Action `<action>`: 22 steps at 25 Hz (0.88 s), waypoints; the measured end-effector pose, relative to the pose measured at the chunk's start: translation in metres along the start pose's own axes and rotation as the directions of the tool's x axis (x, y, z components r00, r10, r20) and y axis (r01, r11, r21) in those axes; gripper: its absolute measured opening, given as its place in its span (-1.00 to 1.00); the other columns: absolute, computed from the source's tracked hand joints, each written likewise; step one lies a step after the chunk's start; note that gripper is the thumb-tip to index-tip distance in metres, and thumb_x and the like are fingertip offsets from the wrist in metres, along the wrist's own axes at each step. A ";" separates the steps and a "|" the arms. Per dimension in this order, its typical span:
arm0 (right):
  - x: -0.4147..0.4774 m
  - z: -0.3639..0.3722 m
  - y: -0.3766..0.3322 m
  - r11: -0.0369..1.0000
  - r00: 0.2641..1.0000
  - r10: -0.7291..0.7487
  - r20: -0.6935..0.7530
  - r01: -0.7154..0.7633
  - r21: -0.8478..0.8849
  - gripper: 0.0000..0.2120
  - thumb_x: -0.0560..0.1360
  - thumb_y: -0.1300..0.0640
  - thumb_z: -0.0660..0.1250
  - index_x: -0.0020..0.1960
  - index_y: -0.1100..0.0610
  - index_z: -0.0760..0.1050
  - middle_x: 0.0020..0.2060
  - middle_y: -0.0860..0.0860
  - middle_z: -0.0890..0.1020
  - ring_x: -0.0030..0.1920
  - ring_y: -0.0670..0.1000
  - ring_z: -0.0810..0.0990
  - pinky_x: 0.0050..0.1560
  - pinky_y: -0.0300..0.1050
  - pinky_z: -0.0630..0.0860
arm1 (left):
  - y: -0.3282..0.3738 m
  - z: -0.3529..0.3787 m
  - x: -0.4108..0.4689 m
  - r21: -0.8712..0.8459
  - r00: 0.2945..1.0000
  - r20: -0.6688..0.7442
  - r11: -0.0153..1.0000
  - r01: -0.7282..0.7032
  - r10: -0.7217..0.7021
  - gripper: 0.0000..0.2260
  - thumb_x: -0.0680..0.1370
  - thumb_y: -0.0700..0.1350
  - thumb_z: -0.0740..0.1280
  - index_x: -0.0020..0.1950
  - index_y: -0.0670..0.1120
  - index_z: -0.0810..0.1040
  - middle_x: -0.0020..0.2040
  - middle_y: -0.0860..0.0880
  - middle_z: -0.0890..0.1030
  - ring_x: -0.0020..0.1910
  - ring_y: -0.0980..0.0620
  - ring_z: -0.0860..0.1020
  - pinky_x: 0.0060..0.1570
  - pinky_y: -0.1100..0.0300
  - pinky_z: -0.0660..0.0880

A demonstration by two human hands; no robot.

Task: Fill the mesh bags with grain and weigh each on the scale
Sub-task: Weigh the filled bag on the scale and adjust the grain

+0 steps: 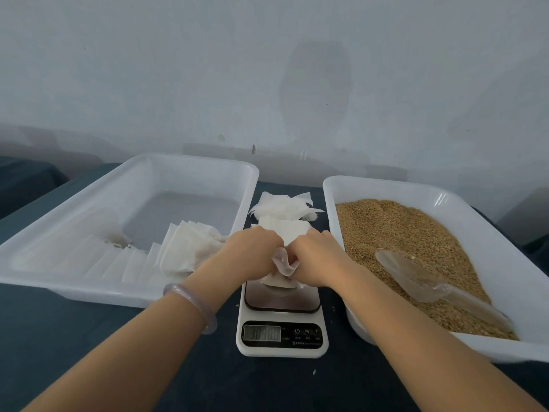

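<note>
Both hands meet at the centre of the frame, over the white digital kitchen scale with a dark steel platform (282, 304), which stands on the dark blue-green covered counter (89, 352). The left hand (252, 251) and the right hand (316, 257) sit knuckle to knuckle, fingers curled inward. Together they pinch the gathered mouth of a small white mesh bag (282, 281). The bag's lower end lies at the platform; whether its full weight rests there cannot be told. The scale's display at lower centre is lit, but the digits are too blurred to read. A pale translucent bangle (193, 304) circles the left wrist. In the left half of the frame stands a large white translucent plastic tray (89, 292), with flat white mesh bags (184, 251) lying overlapped along its near side. To the right of the scale stands a second white plastic tray (329, 203), filled with golden-brown grain (401, 233). A clear plastic scoop (416, 275) lies on the grain, its handle pointing towards the lower right. Between the two trays, just beyond the scale, sits a loose pile of empty white mesh bags (282, 208). A pale grey wall (267, 69) with faint stains fills the upper half of the frame.
</note>
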State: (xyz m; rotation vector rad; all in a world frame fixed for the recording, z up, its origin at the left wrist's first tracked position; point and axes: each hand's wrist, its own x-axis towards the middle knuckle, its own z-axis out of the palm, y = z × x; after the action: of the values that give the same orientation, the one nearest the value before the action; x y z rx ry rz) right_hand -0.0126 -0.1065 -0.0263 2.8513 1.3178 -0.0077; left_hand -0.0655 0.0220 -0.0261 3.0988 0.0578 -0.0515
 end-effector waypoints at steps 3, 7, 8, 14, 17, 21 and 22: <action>-0.005 -0.005 0.007 0.999 1.000 0.015 0.009 -0.015 0.030 -0.63 0.39 -0.23 0.31 0.09 -0.06 0.56 -0.02 -0.09 0.60 0.09 0.04 0.39 0.10 -0.03 0.27 | -0.011 -0.011 -0.009 -0.249 0.998 -0.065 0.968 -0.019 0.003 -0.77 0.44 -0.06 0.36 0.08 -0.03 0.52 0.00 -0.02 0.59 -0.06 0.00 0.48 -0.14 0.18 0.40; -0.013 -0.015 0.017 0.973 0.999 0.055 -0.004 -0.052 0.223 -0.41 0.25 -0.33 0.43 0.17 -0.05 0.54 0.01 -0.16 0.61 0.11 -0.04 0.45 0.12 -0.06 0.27 | -0.026 -0.014 -0.018 -0.451 0.992 -0.122 0.890 -0.063 0.008 -0.68 0.38 -0.15 0.48 0.10 -0.04 0.56 -0.01 0.05 0.61 -0.01 0.08 0.54 -0.01 0.29 0.45; -0.014 -0.016 0.019 0.954 0.998 0.064 0.008 -0.064 0.294 -0.40 0.24 -0.31 0.45 0.19 -0.04 0.53 0.02 -0.17 0.61 0.10 -0.07 0.45 0.14 -0.08 0.28 | -0.027 -0.013 -0.018 -0.476 0.989 -0.148 0.877 -0.072 0.001 -0.73 0.39 -0.16 0.47 0.06 -0.03 0.58 -0.04 0.07 0.61 -0.03 0.10 0.55 -0.07 0.41 0.43; -0.013 -0.009 0.026 0.920 0.987 0.110 -0.115 -0.057 0.387 -0.80 0.43 -0.04 0.42 -0.07 0.08 0.63 -0.16 -0.07 0.66 -0.24 -0.10 0.44 0.16 0.00 0.39 | -0.029 -0.008 -0.019 -0.609 0.962 -0.253 0.789 -0.076 -0.103 -0.97 0.46 -0.15 0.45 -0.17 -0.02 0.65 -0.24 0.11 0.63 -0.21 0.18 0.58 -0.21 0.54 0.39; -0.012 -0.007 0.026 0.935 0.989 0.103 -0.110 -0.058 0.351 -0.76 0.39 -0.12 0.42 -0.05 0.01 0.60 -0.20 -0.12 0.64 -0.23 -0.11 0.44 0.21 -0.02 0.31 | -0.027 -0.006 -0.021 -0.596 0.958 -0.273 0.798 -0.096 -0.088 -0.96 0.45 -0.14 0.45 -0.14 -0.02 0.64 -0.24 0.14 0.62 -0.23 0.27 0.56 -0.21 0.58 0.36; -0.013 -0.007 0.024 0.922 0.988 0.101 -0.114 -0.050 0.384 -0.56 0.29 -0.22 0.47 0.10 -0.07 0.56 -0.29 -0.24 0.49 -0.09 -0.10 0.47 0.11 -0.11 0.20 | -0.028 -0.005 -0.020 -0.606 0.952 -0.289 0.789 -0.100 -0.101 -0.81 0.42 -0.13 0.48 0.02 -0.05 0.64 -0.13 0.12 0.62 -0.11 0.22 0.57 -0.10 0.53 0.42; -0.013 -0.006 0.024 0.918 0.988 0.107 -0.110 -0.056 0.393 -0.48 0.28 -0.23 0.47 0.18 -0.08 0.52 -0.17 -0.23 0.53 0.04 -0.06 0.46 0.11 -0.12 0.18 | -0.027 -0.005 -0.020 -0.610 0.950 -0.293 0.786 -0.099 -0.108 -0.78 0.42 -0.14 0.48 0.05 -0.06 0.63 -0.10 0.11 0.62 -0.08 0.20 0.58 -0.06 0.49 0.43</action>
State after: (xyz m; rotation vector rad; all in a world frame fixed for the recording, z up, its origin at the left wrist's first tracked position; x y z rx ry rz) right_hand -0.0027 -0.1326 -0.0205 3.2901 1.3519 -0.0976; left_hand -0.0862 0.0488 -0.0220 2.4088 0.0739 0.3858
